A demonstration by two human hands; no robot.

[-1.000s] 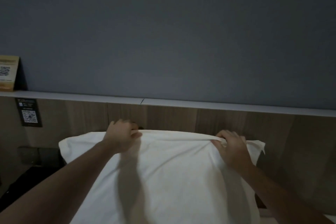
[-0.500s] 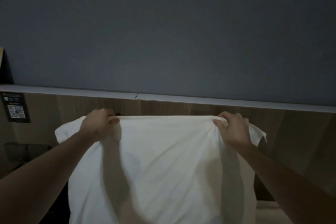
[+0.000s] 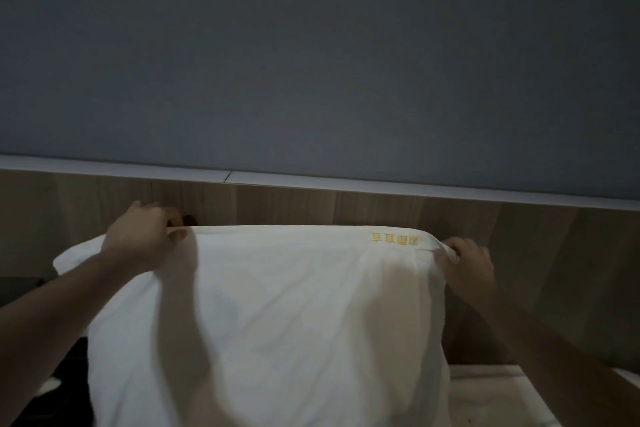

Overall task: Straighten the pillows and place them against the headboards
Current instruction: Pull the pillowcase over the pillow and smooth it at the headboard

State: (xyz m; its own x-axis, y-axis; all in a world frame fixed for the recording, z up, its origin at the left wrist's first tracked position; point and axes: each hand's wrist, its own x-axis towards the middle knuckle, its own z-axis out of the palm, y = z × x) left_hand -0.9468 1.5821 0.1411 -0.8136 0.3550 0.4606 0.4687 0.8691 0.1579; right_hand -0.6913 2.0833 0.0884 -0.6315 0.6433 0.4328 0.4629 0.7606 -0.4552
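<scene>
A large white pillow point(image 3: 277, 322) stands upright in front of the wooden headboard point(image 3: 381, 208), its top edge level and stretched. Yellow embroidered characters sit upside down near its top right corner. My left hand point(image 3: 145, 236) grips the top edge near the left corner, fingers curled over the fabric. My right hand point(image 3: 467, 263) pinches the top right corner. Whether the pillow's back touches the headboard is hidden.
A white ledge point(image 3: 311, 182) runs along the top of the headboard, below a grey-blue wall point(image 3: 311, 62). White bedding point(image 3: 502, 395) shows at the lower right. A dark gap point(image 3: 59, 392) lies beside the bed at the lower left.
Both hands have spread apart along the pillow's top edge, pulling it taut and wider. The yellow embroidery has come into sight. The view has shifted right, dropping the QR sign out of frame.
</scene>
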